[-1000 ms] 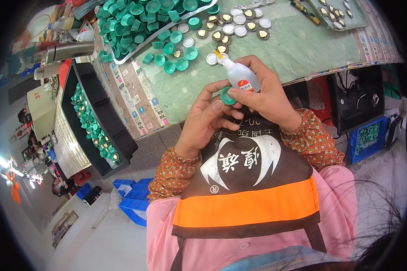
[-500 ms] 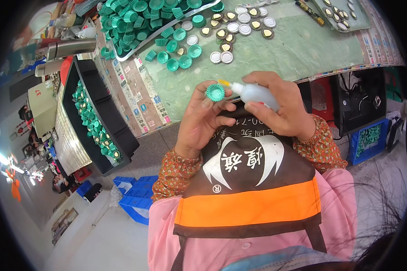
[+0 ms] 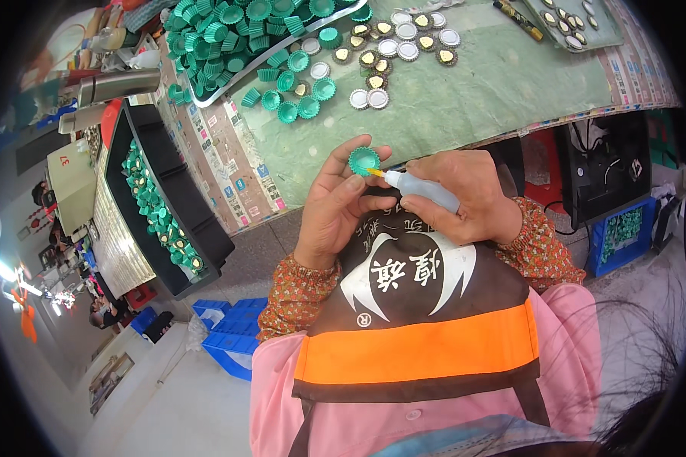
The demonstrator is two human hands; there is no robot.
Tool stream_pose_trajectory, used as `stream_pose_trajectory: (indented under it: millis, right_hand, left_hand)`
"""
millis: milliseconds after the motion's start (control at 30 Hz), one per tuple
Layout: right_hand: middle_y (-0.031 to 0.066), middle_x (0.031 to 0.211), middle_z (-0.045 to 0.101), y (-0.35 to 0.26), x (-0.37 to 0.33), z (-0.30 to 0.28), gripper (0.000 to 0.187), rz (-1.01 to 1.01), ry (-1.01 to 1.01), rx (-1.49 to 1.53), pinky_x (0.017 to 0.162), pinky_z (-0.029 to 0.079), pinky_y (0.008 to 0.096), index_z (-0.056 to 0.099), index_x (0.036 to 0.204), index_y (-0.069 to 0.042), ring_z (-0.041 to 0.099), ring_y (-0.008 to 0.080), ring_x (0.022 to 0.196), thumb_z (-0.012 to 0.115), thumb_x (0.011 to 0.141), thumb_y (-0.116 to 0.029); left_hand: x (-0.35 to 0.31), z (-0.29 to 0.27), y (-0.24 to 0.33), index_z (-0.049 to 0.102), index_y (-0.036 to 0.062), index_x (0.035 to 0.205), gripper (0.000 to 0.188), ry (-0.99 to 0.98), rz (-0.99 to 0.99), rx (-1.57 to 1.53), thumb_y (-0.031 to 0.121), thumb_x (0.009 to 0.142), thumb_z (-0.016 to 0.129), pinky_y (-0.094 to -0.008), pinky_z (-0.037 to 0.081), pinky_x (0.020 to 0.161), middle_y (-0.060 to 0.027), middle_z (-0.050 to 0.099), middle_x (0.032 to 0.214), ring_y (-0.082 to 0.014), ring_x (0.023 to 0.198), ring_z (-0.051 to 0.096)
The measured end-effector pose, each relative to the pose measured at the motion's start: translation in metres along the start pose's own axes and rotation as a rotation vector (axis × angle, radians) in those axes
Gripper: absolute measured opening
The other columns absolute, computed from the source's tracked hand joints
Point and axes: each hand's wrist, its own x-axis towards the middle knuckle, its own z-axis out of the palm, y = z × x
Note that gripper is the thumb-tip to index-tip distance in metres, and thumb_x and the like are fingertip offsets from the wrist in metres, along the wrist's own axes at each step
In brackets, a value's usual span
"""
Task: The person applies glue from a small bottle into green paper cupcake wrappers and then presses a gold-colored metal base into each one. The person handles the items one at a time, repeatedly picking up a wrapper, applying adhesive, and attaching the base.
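Left grip [image 3: 328,212] pinches a fluted green cup [image 3: 364,158]; right grip [image 3: 472,196] encloses a translucent bottle [image 3: 424,190].

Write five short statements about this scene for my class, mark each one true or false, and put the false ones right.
1. The left hand holds a small round green cup with a scalloped rim. True.
2. The right hand holds a grey metal spoon. False: it grips a translucent plastic squeeze bottle.
3. The bottle's narrow yellow nozzle points toward the cup. True.
4. The dark brown fabric apron carries a wide blue band. False: the wide band is orange.
5. A long black tray at the picture's left holds many small green pieces. True.
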Motion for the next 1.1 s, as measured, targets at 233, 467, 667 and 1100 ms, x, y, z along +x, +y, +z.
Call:
stream_pose_trajectory:
  millis: [233, 467, 667, 1100]
  right_hand:
    - [0.0099, 0.077, 0.065, 0.000, -0.003, -0.002, 0.027, 0.034, -0.043, 0.006, 0.055, 0.051, 0.0381, 0.065, 0.100, -0.003, 0.066, 0.0302, 0.063, 0.079, 0.080, -0.015]
    - [0.0108, 0.077, 0.065, 0.002, -0.006, -0.004, 0.026, 0.078, -0.085, 0.014, 0.056, 0.051, 0.0382, 0.063, 0.099, -0.004, 0.066, 0.0322, 0.064, 0.078, 0.082, -0.016]
    - [0.0085, 0.090, 0.068, 0.006, -0.002, -0.017, 0.029, 0.317, 0.028, 0.220, 0.066, 0.051, 0.0286, 0.063, 0.108, -0.001, 0.067, 0.0160, 0.074, 0.076, 0.088, -0.017]
    - [0.0088, 0.113, 0.061, 0.061, 0.002, -0.054, 0.032, 0.453, 0.335, 0.012, 0.091, 0.046, 0.0312, 0.057, 0.123, -0.001, 0.057, 0.0172, 0.103, 0.067, 0.094, -0.013]
  left_hand:
    - [0.000, 0.002, -0.001, 0.036, 0.0034, 0.149, 0.054, 0.000, -0.003, 0.025, 0.006, 0.099, 0.056, -0.0377, 0.063, 0.090, -0.0224, 0.049, 0.144, -0.0250, 0.112, 0.064]
    - [-0.001, 0.003, -0.003, 0.038, 0.0022, 0.147, 0.051, 0.038, 0.025, 0.125, 0.011, 0.100, 0.057, -0.0371, 0.063, 0.089, -0.0214, 0.054, 0.139, -0.0248, 0.113, 0.065]
    - [-0.003, 0.000, -0.002, 0.041, 0.0015, 0.142, 0.046, 0.087, 0.073, 0.209, 0.017, 0.102, 0.056, -0.0366, 0.064, 0.086, -0.0167, 0.060, 0.124, -0.0214, 0.104, 0.067]
    - [0.005, 0.010, 0.011, 0.045, 0.0065, 0.131, 0.039, 0.113, 0.382, 0.547, -0.002, 0.095, 0.060, -0.0386, 0.061, 0.090, -0.0151, 0.056, 0.131, -0.0234, 0.113, 0.062]
